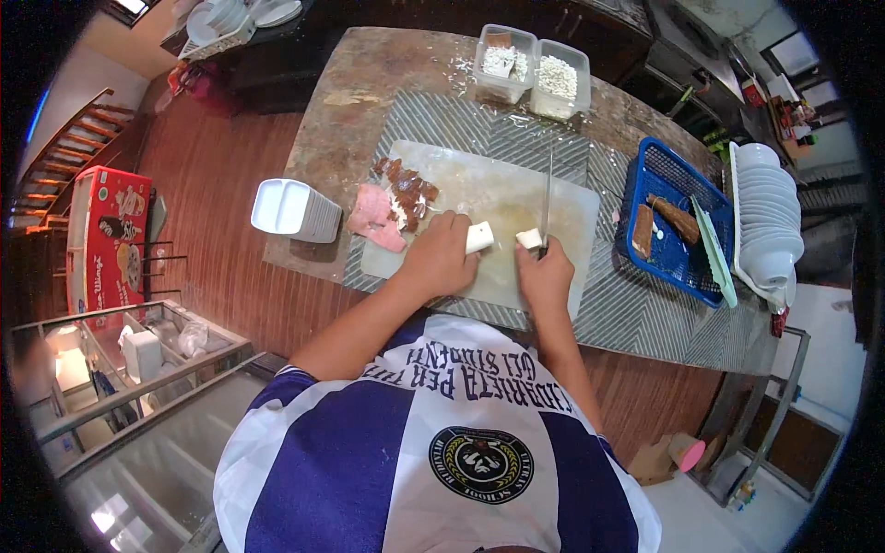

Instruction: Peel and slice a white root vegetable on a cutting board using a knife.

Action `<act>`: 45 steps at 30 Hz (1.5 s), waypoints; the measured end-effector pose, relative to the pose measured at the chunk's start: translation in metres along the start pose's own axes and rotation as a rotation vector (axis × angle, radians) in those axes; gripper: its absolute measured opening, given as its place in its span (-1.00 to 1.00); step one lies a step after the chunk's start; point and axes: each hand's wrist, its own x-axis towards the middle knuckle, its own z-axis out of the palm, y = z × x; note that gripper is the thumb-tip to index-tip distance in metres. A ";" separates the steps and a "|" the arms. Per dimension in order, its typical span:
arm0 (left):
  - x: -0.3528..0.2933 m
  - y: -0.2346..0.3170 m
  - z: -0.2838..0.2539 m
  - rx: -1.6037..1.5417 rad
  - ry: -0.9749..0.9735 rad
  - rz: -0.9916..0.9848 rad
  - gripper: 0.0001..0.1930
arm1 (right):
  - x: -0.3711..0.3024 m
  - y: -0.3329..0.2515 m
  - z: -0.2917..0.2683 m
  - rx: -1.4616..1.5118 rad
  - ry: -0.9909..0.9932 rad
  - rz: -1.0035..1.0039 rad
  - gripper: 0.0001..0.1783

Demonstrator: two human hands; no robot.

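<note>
My left hand (441,256) is closed around a white piece of peeled cassava (479,237) above the cutting board (461,180). In my right hand (546,276) is a knife (549,189), its blade pointing away from me. A smaller white cassava piece (528,239) sits at my right thumb, beside the blade; whether the thumb presses on it, I cannot tell. Brown peelings (407,192) are heaped on the board's left part. Next to them, a pale pink, crumpled, cloth-like piece (373,216) overlaps the board's left edge.
Two clear containers (559,81) with white cut pieces stand at the table's far side. On the right, a blue basket (653,253) holds brown roots and a light green utensil (714,249), beside stacked white bowls (767,212). Stacked white tubs (293,210) stand at left.
</note>
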 end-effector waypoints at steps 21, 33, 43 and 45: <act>-0.038 -0.019 -0.058 0.019 0.111 -0.240 -0.52 | -0.011 -0.059 0.065 0.058 -0.394 -0.335 -0.44; 0.013 0.030 -0.003 -0.092 -0.058 0.186 -0.59 | -0.037 -0.004 -0.038 0.174 -0.241 -0.060 -0.48; 0.037 0.048 0.053 0.142 -0.099 0.241 -0.64 | -0.069 0.007 -0.060 0.097 -0.166 -0.059 -0.43; 0.037 0.052 0.051 0.165 -0.117 0.218 -0.64 | -0.071 0.008 -0.058 0.060 -0.183 -0.126 -0.36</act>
